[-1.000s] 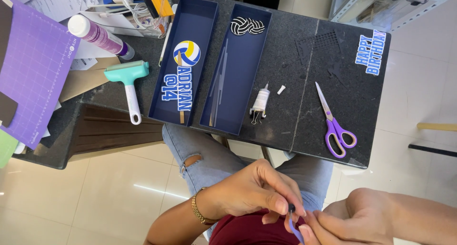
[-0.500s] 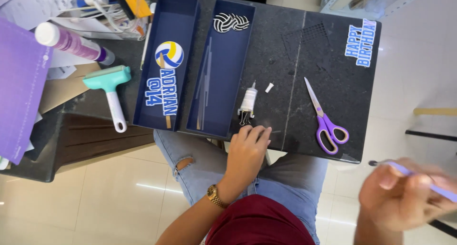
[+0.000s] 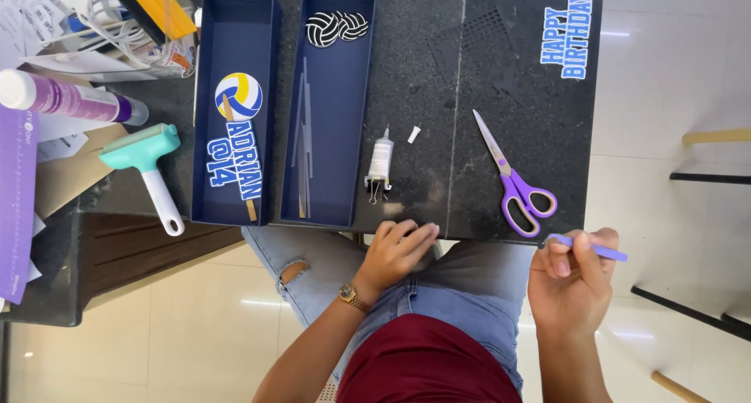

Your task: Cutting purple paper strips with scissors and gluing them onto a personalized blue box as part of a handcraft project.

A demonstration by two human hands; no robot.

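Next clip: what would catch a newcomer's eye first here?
Two dark blue trays on the black table, the left one holding a volleyball-topped paper decoration. Purple scissors lie to the right. Below, the right hand pinches a thin lilac strip; the left hand rests at the table's edge.

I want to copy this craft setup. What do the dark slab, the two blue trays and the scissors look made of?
The slab looks like polished black stone, perhaps granite: fine pale speckles and a soft sheen. The two blue trays look like matte card or thin board: flat navy walls, sharp folded corners, no gloss. The scissors have bright metal blades and glossy purple handles, probably plastic.
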